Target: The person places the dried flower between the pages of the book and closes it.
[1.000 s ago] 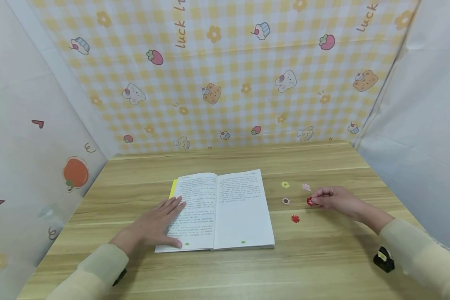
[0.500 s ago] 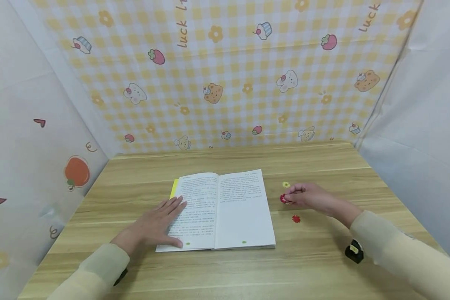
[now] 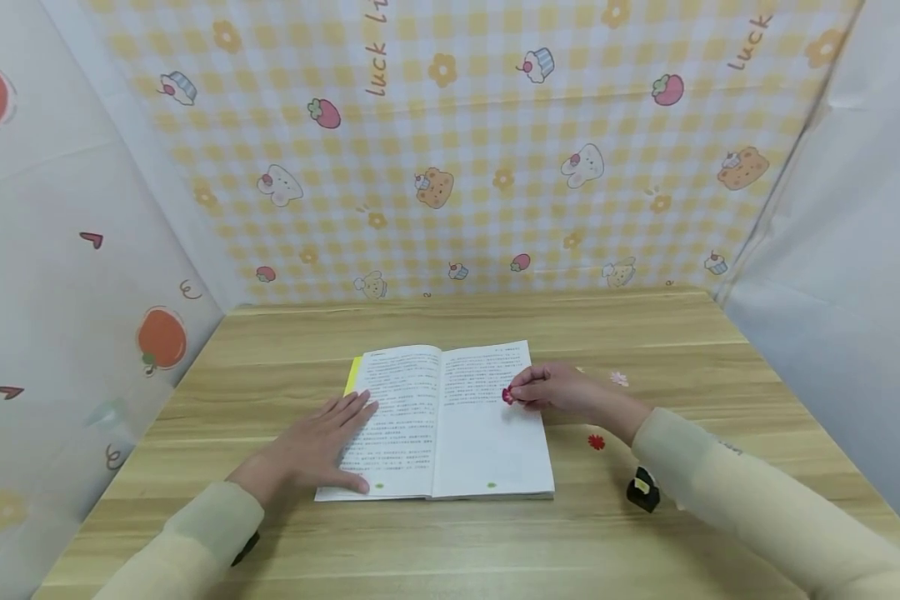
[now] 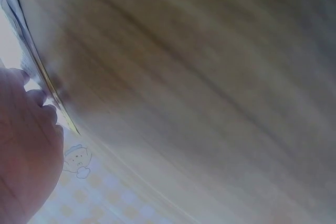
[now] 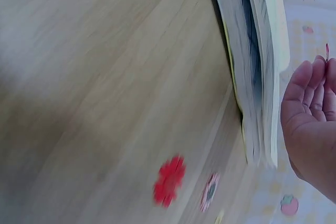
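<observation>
An open book with printed pages lies on the wooden table. My left hand rests on its left page, fingers spread and straight. In the left wrist view that hand shows at the book's edge. Over the right page, my right hand pinches a small dark-red flower between thumb and fingertips. The right wrist view shows the flower edge-on at the fingertips of the right hand, raised beside the page edges.
Right of the book lie a bright red flower and a pale pink flower. A pink-and-white flower with a dark centre shows in the right wrist view. A patterned cloth hangs behind the table.
My right hand has carried the dark-red flower leftward from among the other flowers to above the right page. The left hand has stayed on the left page.
</observation>
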Demonstrator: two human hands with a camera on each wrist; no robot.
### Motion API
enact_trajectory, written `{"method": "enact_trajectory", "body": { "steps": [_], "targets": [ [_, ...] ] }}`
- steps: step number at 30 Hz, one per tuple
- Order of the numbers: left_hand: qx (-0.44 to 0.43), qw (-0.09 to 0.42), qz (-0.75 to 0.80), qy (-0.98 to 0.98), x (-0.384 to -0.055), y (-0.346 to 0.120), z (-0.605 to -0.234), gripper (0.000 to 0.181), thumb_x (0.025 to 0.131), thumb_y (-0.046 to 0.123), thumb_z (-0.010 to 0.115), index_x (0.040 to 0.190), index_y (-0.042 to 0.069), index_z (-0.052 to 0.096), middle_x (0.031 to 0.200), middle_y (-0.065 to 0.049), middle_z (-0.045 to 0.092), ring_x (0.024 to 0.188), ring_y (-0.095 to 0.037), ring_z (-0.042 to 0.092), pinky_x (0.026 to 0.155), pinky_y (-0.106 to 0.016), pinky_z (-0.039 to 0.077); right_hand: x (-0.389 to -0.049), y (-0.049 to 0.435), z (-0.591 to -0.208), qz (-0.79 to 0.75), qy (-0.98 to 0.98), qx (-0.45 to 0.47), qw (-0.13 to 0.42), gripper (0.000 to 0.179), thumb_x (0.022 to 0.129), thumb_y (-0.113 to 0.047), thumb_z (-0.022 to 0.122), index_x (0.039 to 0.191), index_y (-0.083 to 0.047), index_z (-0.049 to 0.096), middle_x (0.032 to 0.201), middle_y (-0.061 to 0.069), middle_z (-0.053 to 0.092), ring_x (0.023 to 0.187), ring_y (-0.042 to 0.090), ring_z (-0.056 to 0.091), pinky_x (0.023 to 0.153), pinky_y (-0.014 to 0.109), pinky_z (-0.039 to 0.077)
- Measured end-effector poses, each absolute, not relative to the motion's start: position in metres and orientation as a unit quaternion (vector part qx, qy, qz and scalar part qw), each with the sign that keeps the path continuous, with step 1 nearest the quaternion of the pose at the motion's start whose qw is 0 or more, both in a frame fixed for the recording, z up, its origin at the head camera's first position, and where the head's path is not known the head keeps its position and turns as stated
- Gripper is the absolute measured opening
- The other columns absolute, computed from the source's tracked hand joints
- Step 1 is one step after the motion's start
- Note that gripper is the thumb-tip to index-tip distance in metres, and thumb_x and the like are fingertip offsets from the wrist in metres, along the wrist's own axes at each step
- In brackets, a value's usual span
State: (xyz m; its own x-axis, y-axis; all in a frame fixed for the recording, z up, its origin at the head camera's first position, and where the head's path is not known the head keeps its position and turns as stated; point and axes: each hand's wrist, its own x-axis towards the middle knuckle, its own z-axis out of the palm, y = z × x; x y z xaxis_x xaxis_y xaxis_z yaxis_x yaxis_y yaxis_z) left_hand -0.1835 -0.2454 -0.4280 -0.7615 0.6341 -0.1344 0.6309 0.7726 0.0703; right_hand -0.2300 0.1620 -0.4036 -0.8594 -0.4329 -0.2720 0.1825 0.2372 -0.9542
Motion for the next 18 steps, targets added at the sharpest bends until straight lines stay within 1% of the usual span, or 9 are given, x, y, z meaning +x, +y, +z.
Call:
{"method": "enact_trajectory", "body": {
  "steps": [3, 9, 15, 18],
  "targets": [
    [0.336, 0.078, 0.01, 0.939, -0.183, -0.245, -0.427, 0.121, 0.072, 0.088, 0.044, 0.155, 0.005, 0.018, 0.161, -0.013, 0.011, 0.146, -0.032, 0.01, 0.117, -0.047, 0.014, -0.23, 0.149, -0.406, -0.617, 0.742, -0.076, 0.252, 0.012, 0.091, -0.003, 0.066, 0.101, 0.004, 0.066, 0.092, 0.008, 0.07, 0.086, 0.016, 0.065, 0.081, 0.031, 0.056],
    [0.336, 0.076, 0.012, 0.939, -0.183, -0.243, -0.426, 0.12, 0.072, 0.088, 0.046, 0.155, 0.004, 0.02, 0.16, -0.015, 0.014, 0.146, -0.034, 0.012, 0.116, -0.048, 0.016, -0.23, 0.127, -0.406, -0.616, 0.735, -0.093, 0.267, 0.013, 0.091, -0.003, 0.065, 0.101, 0.005, 0.066, 0.096, 0.011, 0.07, 0.089, 0.018, 0.065, 0.083, 0.032, 0.055],
    [0.33, 0.082, 0.005, 0.941, -0.184, -0.243, -0.426, 0.121, 0.071, 0.089, 0.044, 0.155, 0.005, 0.02, 0.161, -0.014, 0.014, 0.146, -0.033, 0.012, 0.116, -0.049, 0.016, -0.229, 0.105, -0.407, -0.574, 0.769, -0.107, 0.258, 0.013, 0.088, -0.007, 0.07, 0.098, 0.001, 0.07, 0.088, 0.005, 0.07, 0.077, 0.014, 0.062, 0.071, 0.025, 0.053],
    [0.331, 0.084, 0.009, 0.94, -0.183, -0.243, -0.425, 0.121, 0.071, 0.089, 0.044, 0.154, 0.004, 0.021, 0.16, -0.015, 0.014, 0.146, -0.034, 0.012, 0.116, -0.049, 0.017, -0.228, 0.097, -0.407, -0.559, 0.781, -0.115, 0.253, 0.012, 0.087, -0.005, 0.07, 0.096, 0.001, 0.071, 0.085, 0.004, 0.07, 0.074, 0.013, 0.06, 0.067, 0.024, 0.052]
  ]
}}
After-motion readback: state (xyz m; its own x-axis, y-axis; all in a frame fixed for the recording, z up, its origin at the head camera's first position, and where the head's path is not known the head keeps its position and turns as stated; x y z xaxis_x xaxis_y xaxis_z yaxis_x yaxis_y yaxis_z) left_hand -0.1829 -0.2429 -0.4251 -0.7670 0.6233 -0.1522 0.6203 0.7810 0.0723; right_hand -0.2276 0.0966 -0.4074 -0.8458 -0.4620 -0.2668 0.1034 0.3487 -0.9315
